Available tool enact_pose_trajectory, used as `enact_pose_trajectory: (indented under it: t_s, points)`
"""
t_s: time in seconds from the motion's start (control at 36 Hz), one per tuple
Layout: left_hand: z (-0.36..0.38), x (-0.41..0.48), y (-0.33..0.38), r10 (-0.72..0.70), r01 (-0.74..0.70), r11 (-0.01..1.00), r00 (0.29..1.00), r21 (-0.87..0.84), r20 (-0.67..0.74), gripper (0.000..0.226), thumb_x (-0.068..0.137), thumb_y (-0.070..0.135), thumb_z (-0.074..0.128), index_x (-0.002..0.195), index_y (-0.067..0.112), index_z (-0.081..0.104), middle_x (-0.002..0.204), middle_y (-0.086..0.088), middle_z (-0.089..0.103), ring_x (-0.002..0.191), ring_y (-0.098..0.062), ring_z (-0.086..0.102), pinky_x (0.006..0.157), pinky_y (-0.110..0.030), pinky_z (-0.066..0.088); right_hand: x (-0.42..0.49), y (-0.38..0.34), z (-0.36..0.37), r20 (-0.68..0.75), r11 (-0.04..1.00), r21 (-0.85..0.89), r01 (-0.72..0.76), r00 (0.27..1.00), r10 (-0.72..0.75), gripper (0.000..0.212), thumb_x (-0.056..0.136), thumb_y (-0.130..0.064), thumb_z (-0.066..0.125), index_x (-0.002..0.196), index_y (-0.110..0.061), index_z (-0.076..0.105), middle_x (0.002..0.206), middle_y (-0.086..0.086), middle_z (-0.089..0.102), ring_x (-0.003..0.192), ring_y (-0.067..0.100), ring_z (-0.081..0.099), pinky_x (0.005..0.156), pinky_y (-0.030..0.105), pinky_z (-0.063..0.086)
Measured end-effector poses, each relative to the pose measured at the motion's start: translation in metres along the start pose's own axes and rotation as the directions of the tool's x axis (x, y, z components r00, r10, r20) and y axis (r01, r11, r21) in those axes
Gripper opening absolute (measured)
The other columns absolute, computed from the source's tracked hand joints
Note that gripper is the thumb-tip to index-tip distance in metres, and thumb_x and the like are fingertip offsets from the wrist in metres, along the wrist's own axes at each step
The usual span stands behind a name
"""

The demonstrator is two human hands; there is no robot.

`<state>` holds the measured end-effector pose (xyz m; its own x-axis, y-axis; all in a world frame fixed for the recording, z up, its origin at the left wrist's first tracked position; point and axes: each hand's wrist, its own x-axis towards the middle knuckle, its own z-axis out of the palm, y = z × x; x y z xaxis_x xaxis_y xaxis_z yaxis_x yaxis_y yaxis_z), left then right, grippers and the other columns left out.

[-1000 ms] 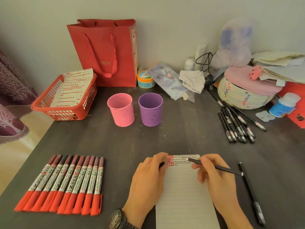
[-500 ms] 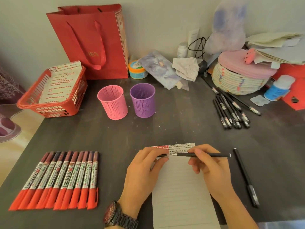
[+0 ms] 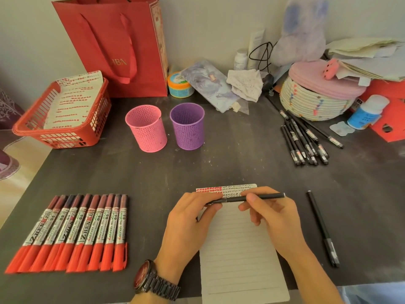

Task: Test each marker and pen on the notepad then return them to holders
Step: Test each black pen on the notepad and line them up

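Right hand (image 3: 274, 218) pinches the black pen (image 3: 236, 199) by the barrel, thumb and index curled on it; left hand (image 3: 188, 222) pinches the pen's left end. Pen is held level just over the top of the notepad (image 3: 238, 249), by the scribble rows. Single black pen (image 3: 322, 227) lies right of pad. Red markers (image 3: 76, 231) in a row at left. Pink holder (image 3: 146, 128) and purple holder (image 3: 188, 126) side by side behind; pile of black pens (image 3: 304, 141) far right

red bag (image 3: 114, 44) at wall | red basket (image 3: 65, 137) holds marked sheets (image 3: 74, 99) | rope basket (image 3: 313, 106) pink-lidded | blue bottle (image 3: 366, 115)
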<state>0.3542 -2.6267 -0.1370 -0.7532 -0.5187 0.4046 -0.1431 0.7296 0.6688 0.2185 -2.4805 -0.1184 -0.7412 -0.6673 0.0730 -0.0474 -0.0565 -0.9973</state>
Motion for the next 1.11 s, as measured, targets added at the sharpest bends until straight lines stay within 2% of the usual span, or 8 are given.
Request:
enact_pose_trajectory:
  t_s: [0.08,0.22,0.47,0.64,0.75,0.86,0.97,1.11]
  points:
    - [-0.001,0.001,0.0,-0.015,0.013,0.999,0.999,-0.036,-0.039,0.027,0.09,0.039,0.06,0.117,0.04,0.065,0.111,0.038,0.056,0.107,0.006,0.057,0.089,-0.009,0.046,0.0,0.002,-0.001,-0.028,0.997,0.07,-0.022,0.999,0.024,0.017,0.089,-0.023,0.062,0.094,-0.026,0.078,0.081,0.014,0.076,0.053,0.019,0.059,0.049,0.023,0.048]
    - [-0.003,0.002,0.0,-0.039,0.035,0.998,0.997,-0.058,-0.066,0.025,0.09,0.035,0.063,0.114,0.04,0.064,0.111,0.034,0.059,0.105,0.004,0.059,0.085,-0.009,0.047,0.002,0.003,0.001,-0.074,0.999,0.035,-0.034,0.997,0.036,0.015,0.089,-0.031,0.064,0.091,-0.026,0.078,0.078,0.01,0.076,0.05,0.015,0.058,0.048,0.02,0.047]
    - [-0.005,0.003,0.002,-0.067,0.061,0.995,0.995,-0.084,-0.079,0.024,0.088,0.042,0.061,0.112,0.043,0.064,0.108,0.038,0.058,0.106,0.006,0.058,0.085,-0.008,0.047,0.003,0.003,0.002,-0.078,0.998,0.021,-0.059,0.995,0.06,0.015,0.091,-0.035,0.064,0.091,-0.028,0.078,0.079,0.009,0.076,0.052,0.015,0.058,0.051,0.021,0.048]
    - [-0.006,0.003,0.001,-0.086,0.078,0.991,0.994,-0.107,-0.071,0.026,0.086,0.044,0.062,0.111,0.048,0.061,0.106,0.048,0.056,0.105,0.008,0.058,0.083,-0.005,0.046,0.002,0.001,0.002,-0.061,0.998,0.009,-0.056,0.997,0.056,0.017,0.088,-0.034,0.064,0.093,-0.026,0.078,0.079,0.009,0.077,0.052,0.014,0.059,0.052,0.021,0.049]
    - [-0.005,0.001,0.002,-0.086,0.08,0.989,0.995,-0.123,-0.048,0.026,0.084,0.043,0.063,0.11,0.043,0.065,0.104,0.043,0.057,0.106,0.009,0.059,0.087,-0.005,0.045,0.001,0.0,0.005,-0.02,0.998,-0.037,-0.044,0.999,0.044,0.021,0.088,-0.041,0.068,0.096,-0.024,0.078,0.08,0.006,0.077,0.053,0.011,0.059,0.051,0.02,0.049]
    - [-0.005,0.002,0.004,-0.078,0.073,0.989,0.997,-0.131,-0.029,0.026,0.084,0.038,0.064,0.11,0.039,0.066,0.107,0.037,0.058,0.105,0.011,0.059,0.089,-0.004,0.043,0.002,-0.002,0.007,-0.004,0.996,-0.079,-0.047,0.999,0.047,0.025,0.088,-0.037,0.066,0.102,-0.021,0.077,0.082,0.003,0.078,0.056,0.01,0.063,0.051,0.019,0.049]
    - [-0.004,0.001,0.003,-0.046,0.042,0.994,0.998,-0.105,-0.032,0.026,0.085,0.038,0.063,0.111,0.037,0.067,0.107,0.04,0.055,0.106,0.015,0.056,0.09,-0.002,0.041,0.002,-0.003,0.008,-0.004,0.995,-0.09,-0.042,0.999,0.041,0.022,0.087,-0.04,0.067,0.101,-0.028,0.078,0.083,0.002,0.078,0.059,0.012,0.065,0.051,0.019,0.05]
    - [0.002,0.002,0.002,0.05,-0.051,0.997,0.999,-0.064,-0.018,0.026,0.089,0.037,0.066,0.115,0.034,0.071,0.114,0.027,0.066,0.109,0.007,0.059,0.093,-0.014,0.048,-0.001,-0.007,0.009,0.06,0.984,-0.18,-0.01,0.998,0.021,0.015,0.09,-0.027,0.072,0.098,-0.039,0.076,0.088,-0.005,0.078,0.067,0.009,0.07,0.056,0.015,0.051]
